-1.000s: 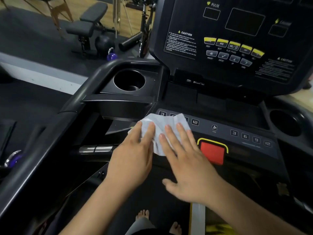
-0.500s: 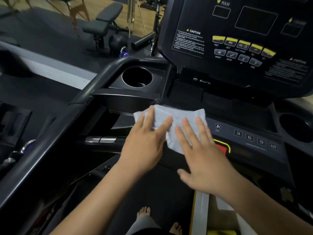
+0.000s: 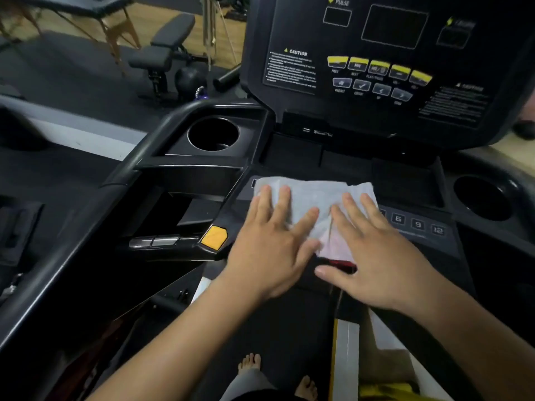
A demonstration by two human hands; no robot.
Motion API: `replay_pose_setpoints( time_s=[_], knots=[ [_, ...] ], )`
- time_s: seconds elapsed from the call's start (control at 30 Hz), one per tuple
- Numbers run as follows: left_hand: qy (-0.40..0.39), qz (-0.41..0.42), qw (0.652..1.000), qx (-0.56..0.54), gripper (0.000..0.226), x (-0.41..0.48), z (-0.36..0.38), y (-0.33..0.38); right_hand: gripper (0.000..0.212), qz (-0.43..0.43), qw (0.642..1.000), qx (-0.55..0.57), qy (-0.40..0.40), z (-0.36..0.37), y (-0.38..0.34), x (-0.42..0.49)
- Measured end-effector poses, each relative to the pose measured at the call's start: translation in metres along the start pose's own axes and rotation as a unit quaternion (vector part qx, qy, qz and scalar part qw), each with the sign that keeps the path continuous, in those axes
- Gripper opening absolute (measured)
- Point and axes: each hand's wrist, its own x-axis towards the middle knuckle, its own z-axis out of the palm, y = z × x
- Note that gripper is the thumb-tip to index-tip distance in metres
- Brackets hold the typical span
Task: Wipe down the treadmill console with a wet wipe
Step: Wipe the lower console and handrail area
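Note:
A white wet wipe (image 3: 312,198) lies spread flat on the lower button strip of the black treadmill console (image 3: 417,224). My left hand (image 3: 272,241) presses on its left half with fingers spread. My right hand (image 3: 376,256) lies flat on its right half, fingers apart. The wipe covers the left number keys and most of the red stop button (image 3: 343,263); the keys 6, 9 and 12 show to the right. The upright display panel (image 3: 385,65) with yellow buttons stands behind.
A round cup holder (image 3: 213,134) sits left of the console, another (image 3: 480,198) on the right. A black handrail (image 3: 86,221) with a yellow tab (image 3: 214,237) runs down the left. A weight bench (image 3: 162,50) stands on the gym floor beyond. Bare feet show below.
The wipe has been spread wider and shifted right across the button strip. Both hands moved right with it, and a yellow tab on the left handrail came into view.

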Motion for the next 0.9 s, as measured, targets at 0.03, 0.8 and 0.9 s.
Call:
replay_pose_setpoints(
  time_s=[0.03,0.8,0.9],
  knots=[
    [-0.006,0.012,1.000,-0.002,0.068,0.012,-0.001,0.009,0.102,0.004,1.000,0.010,0.007,0.000,0.001,0.004],
    [-0.021,0.178,0.983,0.027,0.078,0.017,0.022,0.095,0.100,0.088,0.994,0.017,0.056,0.051,0.078,-0.094],
    [-0.039,0.194,0.979,0.038,0.080,0.051,0.019,0.122,0.103,0.092,0.993,0.030,0.064,0.040,0.090,-0.078]
  ],
)
